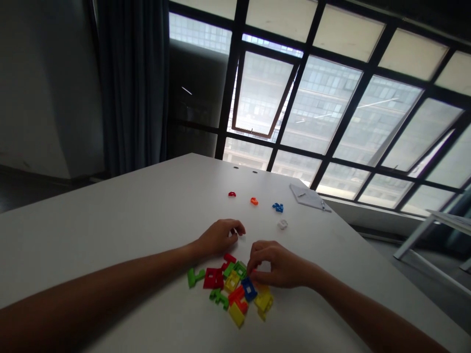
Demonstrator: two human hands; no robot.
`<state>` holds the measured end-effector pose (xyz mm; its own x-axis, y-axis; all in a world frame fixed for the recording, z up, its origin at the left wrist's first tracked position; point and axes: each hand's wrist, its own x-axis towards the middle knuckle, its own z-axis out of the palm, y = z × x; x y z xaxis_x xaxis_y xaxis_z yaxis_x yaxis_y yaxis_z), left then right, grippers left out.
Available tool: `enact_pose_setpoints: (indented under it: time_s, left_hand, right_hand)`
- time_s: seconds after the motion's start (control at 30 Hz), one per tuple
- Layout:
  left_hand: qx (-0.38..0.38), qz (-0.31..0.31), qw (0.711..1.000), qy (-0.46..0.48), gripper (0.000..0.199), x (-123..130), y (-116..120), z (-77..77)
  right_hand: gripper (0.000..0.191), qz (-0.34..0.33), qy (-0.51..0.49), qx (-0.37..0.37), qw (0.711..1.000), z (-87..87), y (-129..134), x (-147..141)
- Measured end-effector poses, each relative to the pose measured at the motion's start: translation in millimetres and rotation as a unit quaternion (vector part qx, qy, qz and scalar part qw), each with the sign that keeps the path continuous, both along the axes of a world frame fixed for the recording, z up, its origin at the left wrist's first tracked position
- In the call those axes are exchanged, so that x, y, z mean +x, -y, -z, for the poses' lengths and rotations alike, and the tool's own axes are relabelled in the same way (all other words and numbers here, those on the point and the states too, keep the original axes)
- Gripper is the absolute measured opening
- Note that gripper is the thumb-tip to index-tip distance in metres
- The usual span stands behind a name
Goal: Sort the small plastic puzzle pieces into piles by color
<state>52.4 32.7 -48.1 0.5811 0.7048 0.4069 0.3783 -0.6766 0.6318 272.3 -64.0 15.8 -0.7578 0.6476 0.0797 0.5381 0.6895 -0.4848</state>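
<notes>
A heap of coloured plastic building pieces lies on the white table in front of me. Among them are a blue piece, a yellow piece with a square hole, a red piece and a green piece. My right hand reaches into the heap's right side, thumb and fingers bent together in a pinch beside the blue piece. What lies between its fingertips is hidden. Just beyond the heap, my left hand hovers or rests with loosely curled fingers, thumb apart, holding nothing I can see.
Farther off stand a small red piece, an orange piece, blue pieces and a white piece. A white sheet with a pen lies near the right edge. Windows and a dark curtain are behind.
</notes>
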Motion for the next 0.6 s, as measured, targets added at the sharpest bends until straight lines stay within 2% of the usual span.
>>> enact_pose_setpoints:
  time_s: [0.2, 0.6]
  left_hand:
    - [-0.008, 0.002, 1.000, -0.008, 0.030, 0.0, 0.6, -1.3]
    - [-0.029, 0.009, 0.999, -0.012, 0.029, 0.5, 0.8, -1.5]
  right_hand:
    - [0.012, 0.004, 0.058, 0.029, 0.998, -0.8, 0.4, -7.7]
    - [0.014, -0.060, 0.002, 0.091, 0.994, 3.9, 4.9, -8.9]
